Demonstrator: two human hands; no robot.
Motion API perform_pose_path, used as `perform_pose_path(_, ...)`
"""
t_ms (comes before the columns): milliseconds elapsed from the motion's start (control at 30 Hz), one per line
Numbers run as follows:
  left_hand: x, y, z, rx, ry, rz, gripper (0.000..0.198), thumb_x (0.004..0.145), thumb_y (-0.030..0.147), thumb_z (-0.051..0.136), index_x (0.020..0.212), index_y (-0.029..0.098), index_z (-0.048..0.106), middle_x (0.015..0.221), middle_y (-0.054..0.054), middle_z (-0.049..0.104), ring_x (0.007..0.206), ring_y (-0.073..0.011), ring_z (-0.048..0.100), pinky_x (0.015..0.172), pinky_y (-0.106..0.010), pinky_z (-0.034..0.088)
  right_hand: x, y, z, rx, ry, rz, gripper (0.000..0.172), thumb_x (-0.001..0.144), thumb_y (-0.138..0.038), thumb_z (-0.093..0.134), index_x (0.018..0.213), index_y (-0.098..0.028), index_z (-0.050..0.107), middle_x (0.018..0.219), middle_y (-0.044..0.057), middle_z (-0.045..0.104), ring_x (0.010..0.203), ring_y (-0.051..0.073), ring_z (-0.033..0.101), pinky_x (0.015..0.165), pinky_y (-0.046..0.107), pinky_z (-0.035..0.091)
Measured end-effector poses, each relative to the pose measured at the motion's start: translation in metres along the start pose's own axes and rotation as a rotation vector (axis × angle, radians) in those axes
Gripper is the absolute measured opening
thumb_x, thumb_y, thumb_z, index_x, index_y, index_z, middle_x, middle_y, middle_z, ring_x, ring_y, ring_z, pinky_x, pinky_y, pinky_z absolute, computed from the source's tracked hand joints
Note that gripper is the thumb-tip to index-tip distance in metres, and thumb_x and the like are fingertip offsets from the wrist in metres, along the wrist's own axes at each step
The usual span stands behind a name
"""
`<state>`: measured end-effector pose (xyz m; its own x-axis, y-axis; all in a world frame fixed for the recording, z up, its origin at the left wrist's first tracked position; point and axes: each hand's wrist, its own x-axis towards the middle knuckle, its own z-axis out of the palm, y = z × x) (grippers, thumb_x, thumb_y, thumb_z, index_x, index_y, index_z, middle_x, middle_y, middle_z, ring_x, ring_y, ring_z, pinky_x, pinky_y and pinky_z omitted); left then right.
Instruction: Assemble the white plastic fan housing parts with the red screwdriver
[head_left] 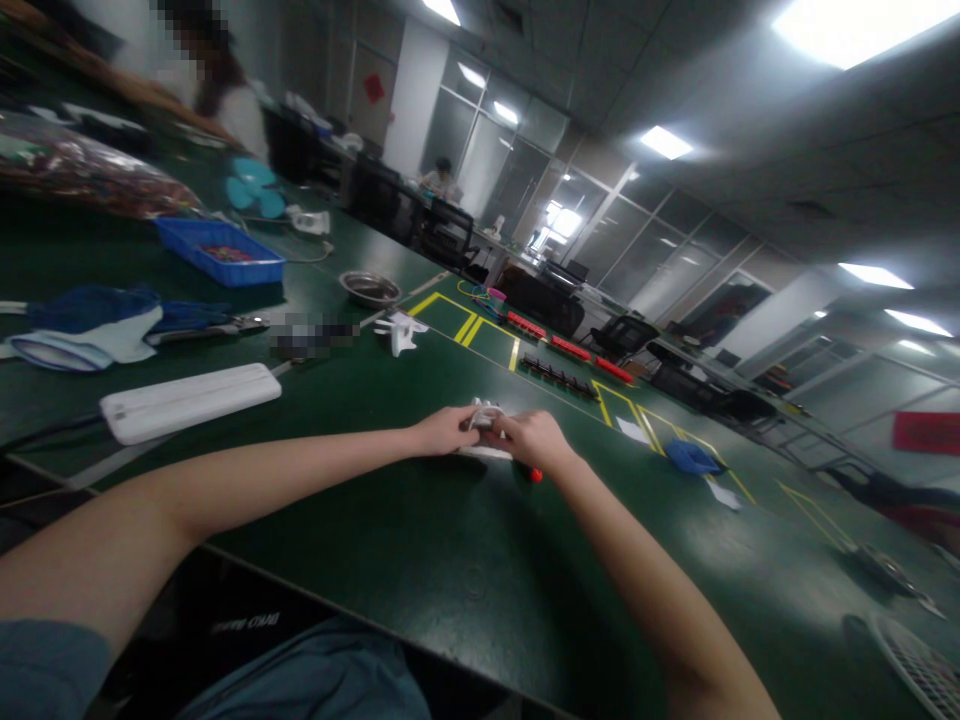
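Over the green table (450, 540), both hands are closed on one small white plastic part (487, 412). My left hand (441, 432) grips its left side, and my right hand (538, 440) pinches it from the right with fingers bent. The fingers and blur cover much of the part, so its exact kind is unclear. A pale flat edge (487, 453) shows just under the fingers; whether it belongs to the same part I cannot tell. Beside my right hand is a small red-orange piece (535, 475). Farther back lies another white plastic piece (401, 333) with prongs.
To the left are a white power strip (191, 402), gloves (94, 335), a blue tray (221, 255) and a metal bowl (370, 289). Black (559, 378) and red strips (570, 347) lie beyond the hands. A blue container (691, 457) stands right. A person (240, 115) sits back left.
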<state>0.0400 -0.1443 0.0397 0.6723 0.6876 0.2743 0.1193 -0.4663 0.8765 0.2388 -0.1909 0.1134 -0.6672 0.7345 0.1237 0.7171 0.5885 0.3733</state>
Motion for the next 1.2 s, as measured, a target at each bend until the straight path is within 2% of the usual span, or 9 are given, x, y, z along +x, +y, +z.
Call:
perform_pose_path(167,0.001,-0.002,0.001,0.001,0.010,0.002,0.056,0.079,0.025,0.057,0.135,0.021,0.052,0.091,-0.004,0.069,0.079,-0.0185,0.063,0.073,-0.027,0.046,0.000,-0.002,0.003,0.012,-0.013,0.077,0.036,0.096,-0.049,0.046,0.086,-0.020,0.066,0.069,0.003,0.070,0.057,0.012,0.056,0.055,0.026,0.020)
perform_pose_path(400,0.003,-0.007,0.001,-0.059,-0.017,0.010,0.052,0.080,0.025,0.055,0.132,0.021,0.053,0.081,-0.001,0.067,0.061,-0.0130,0.057,0.056,-0.022,0.042,0.000,-0.003,0.006,0.102,0.034,0.125,0.026,0.094,-0.043,0.051,0.086,-0.022,0.066,0.068,0.001,0.068,0.056,0.011,0.054,0.055,0.025,0.020)
perform_pose_path(733,0.009,-0.017,0.002,-0.158,-0.027,0.017,0.049,0.078,0.026,0.060,0.126,0.019,0.058,0.100,-0.004,0.071,0.087,-0.0193,0.066,0.075,-0.029,0.051,-0.001,-0.007,0.003,0.280,0.029,0.212,0.020,0.091,-0.037,0.055,0.079,-0.022,0.064,0.065,-0.002,0.064,0.055,0.010,0.051,0.055,0.023,0.023)
perform_pose_path(933,0.007,-0.016,0.005,-0.121,0.027,0.019,0.042,0.079,0.027,0.059,0.120,0.019,0.062,0.097,-0.005,0.072,0.086,-0.0202,0.067,0.076,-0.030,0.051,-0.001,-0.006,0.005,0.272,0.026,0.219,0.022,0.091,-0.039,0.055,0.079,-0.022,0.064,0.065,-0.002,0.064,0.054,0.010,0.050,0.054,0.022,0.023)
perform_pose_path(1200,0.004,-0.007,0.004,-0.125,0.042,0.054,0.047,0.078,0.023,0.059,0.125,0.018,0.059,0.105,-0.006,0.071,0.094,-0.0199,0.067,0.086,-0.030,0.051,-0.005,-0.006,0.013,0.295,0.079,0.211,0.023,0.091,-0.039,0.054,0.079,-0.022,0.063,0.068,-0.001,0.064,0.057,0.010,0.053,0.055,0.021,0.026)
